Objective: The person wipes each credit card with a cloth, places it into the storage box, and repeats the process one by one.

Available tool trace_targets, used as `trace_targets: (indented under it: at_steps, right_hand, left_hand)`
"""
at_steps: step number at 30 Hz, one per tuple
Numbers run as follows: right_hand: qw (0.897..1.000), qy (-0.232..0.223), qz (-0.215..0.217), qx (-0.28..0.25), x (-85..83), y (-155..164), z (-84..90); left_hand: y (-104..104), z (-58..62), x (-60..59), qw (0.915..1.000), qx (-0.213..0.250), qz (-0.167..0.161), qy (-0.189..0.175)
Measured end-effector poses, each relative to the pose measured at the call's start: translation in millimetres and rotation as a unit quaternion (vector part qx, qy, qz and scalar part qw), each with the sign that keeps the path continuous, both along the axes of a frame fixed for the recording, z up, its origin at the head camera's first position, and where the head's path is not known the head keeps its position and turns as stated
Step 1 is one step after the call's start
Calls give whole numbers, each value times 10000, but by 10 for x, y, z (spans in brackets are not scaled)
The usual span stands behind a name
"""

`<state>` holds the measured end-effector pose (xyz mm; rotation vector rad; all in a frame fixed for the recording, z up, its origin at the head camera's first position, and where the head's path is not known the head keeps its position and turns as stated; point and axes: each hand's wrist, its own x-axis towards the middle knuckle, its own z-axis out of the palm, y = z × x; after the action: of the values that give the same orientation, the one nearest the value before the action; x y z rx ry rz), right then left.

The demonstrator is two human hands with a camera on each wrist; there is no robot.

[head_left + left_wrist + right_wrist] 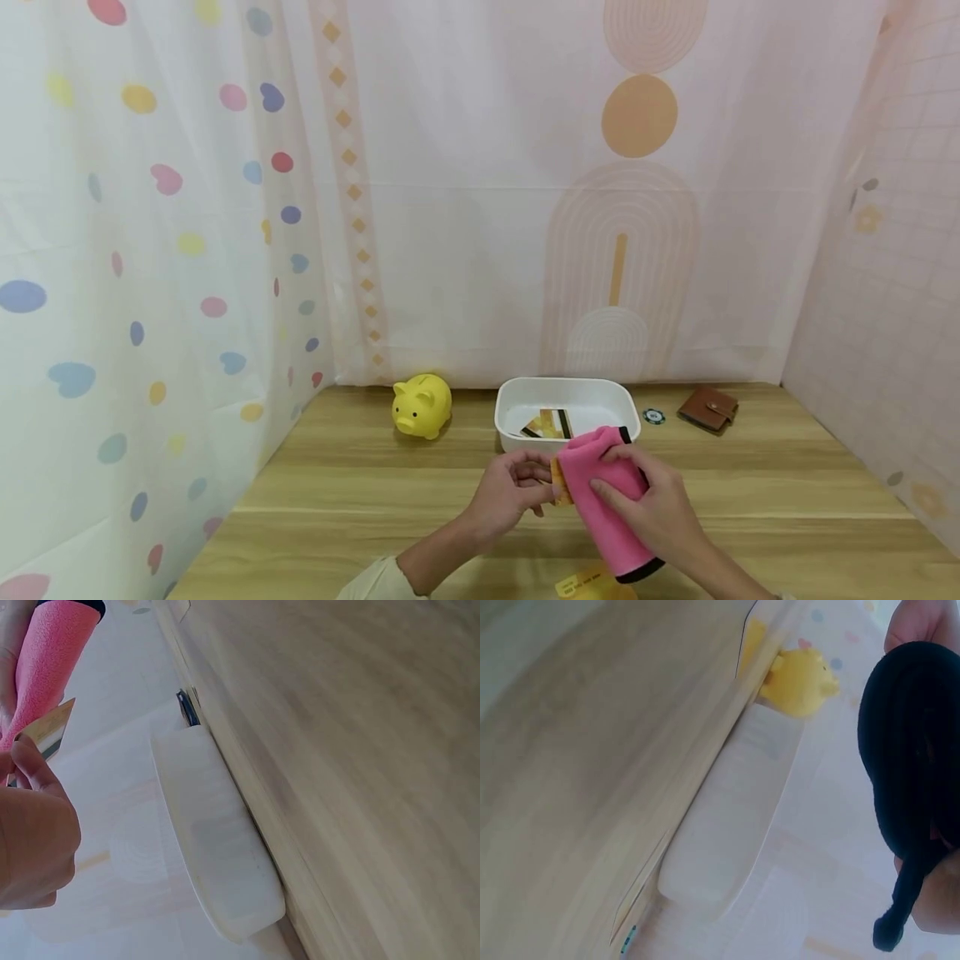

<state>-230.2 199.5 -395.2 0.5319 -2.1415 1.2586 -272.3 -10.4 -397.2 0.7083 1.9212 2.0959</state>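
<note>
My right hand (660, 504) grips a folded pink cloth (611, 517) with black edging, held over the table in front of the white tub. In my left hand (506, 492) a gold card (559, 483) is pinched between thumb and fingers, its right side overlapped by the cloth. The left wrist view shows the same card (51, 729) with a dark stripe, against the pink cloth (49, 660). From the right wrist, the cloth's black edge (900, 750) shows in folded layers and hides much of the hand.
Inside the white tub (566, 386) lie several gold cards (553, 422). A yellow piggy bank (422, 408) stands left of it; a poker chip (654, 416) and brown wallet (707, 410) lie to the right. Another yellow card (581, 583) is at the near edge. Curtains enclose the table.
</note>
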Motion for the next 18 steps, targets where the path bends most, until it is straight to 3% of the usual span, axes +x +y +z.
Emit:
trace_targets:
  at_steps: [18]
  right_hand:
    - [9989,-236,-376,129,-47,81,-17]
  left_hand:
    - [-70,18,15,9995,-10,217,-241]
